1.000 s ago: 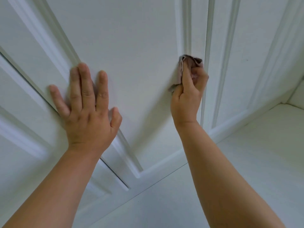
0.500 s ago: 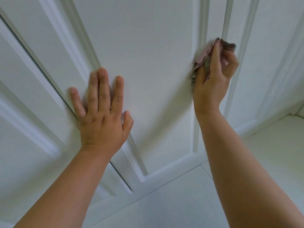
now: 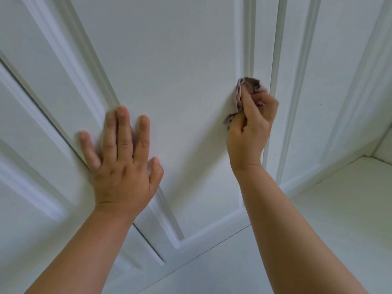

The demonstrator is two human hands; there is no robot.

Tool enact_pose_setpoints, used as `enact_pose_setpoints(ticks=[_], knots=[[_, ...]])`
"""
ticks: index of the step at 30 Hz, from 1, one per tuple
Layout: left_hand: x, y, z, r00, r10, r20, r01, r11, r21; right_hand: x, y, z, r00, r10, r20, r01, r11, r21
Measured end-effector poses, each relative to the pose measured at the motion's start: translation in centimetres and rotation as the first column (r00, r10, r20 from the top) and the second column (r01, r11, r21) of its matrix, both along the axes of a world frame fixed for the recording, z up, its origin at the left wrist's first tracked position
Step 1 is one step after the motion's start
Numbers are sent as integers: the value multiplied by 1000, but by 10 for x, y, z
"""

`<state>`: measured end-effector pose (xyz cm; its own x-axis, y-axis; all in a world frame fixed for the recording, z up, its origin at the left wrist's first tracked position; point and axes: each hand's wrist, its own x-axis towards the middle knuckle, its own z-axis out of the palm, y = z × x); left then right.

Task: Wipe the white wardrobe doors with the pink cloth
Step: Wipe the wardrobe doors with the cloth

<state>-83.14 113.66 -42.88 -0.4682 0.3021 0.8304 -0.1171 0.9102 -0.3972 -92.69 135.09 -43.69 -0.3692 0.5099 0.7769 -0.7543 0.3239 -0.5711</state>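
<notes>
The white wardrobe door fills the view, with a flat middle panel framed by raised mouldings. My right hand grips the bunched pink cloth and holds it against the moulding at the panel's right edge. Most of the cloth is hidden inside my fingers. My left hand lies flat on the panel's left side, fingers straight and spread, next to the gap to the neighbouring door.
A second white door stands to the left and a third to the right. A white ledge or floor surface runs along the bottom right, meeting the doors at their base.
My right hand has slid the cloth along the right moulding, up and then back down. My left hand stays flat on the same spot of the panel.
</notes>
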Motion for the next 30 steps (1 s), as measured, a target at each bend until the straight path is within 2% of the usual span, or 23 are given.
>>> enact_pose_setpoints(ticks=[2,4,6,8,9,10,11,13,16,19,23,25,28,30], knots=[[1,0,0,1000,6,17,-6,1000,5,0,-2,-19,999,-22,42,22,1000,-11],[3,2,2,999,14,40,-15,1000,23,10,-4,-73,983,-1,184,-1,1000,11],[7,5,5,997,24,71,-27,999,37,31,-3,-140,917,120,380,-96,992,-83],[12,6,8,993,34,117,-40,998,47,56,-3,-191,737,362,570,-146,909,-390],[13,5,11,990,34,138,-42,998,53,62,-5,-210,623,481,617,-103,833,-544],[15,6,10,985,36,167,-46,997,61,68,-6,-228,529,554,643,-43,774,-632],[16,6,10,982,36,187,-50,996,71,69,-7,-239,490,617,616,1,707,-708],[17,9,8,979,44,197,-61,995,79,71,-10,-249,499,665,555,33,626,-779],[16,13,6,985,72,159,-82,995,58,67,-15,-262,456,700,549,159,543,-825],[14,10,4,990,92,109,-96,995,29,58,-26,-256,506,699,505,208,469,-858],[14,9,5,993,70,97,-71,997,8,77,-86,-235,486,766,421,257,335,-907],[15,9,5,991,69,116,-71,997,15,98,-125,-237,481,785,390,240,310,-920],[18,9,5,984,90,153,-96,995,31,129,-169,-231,410,871,270,271,166,-948],[20,11,8,981,101,163,-107,994,25,136,-168,-227,349,887,304,304,199,-931]])
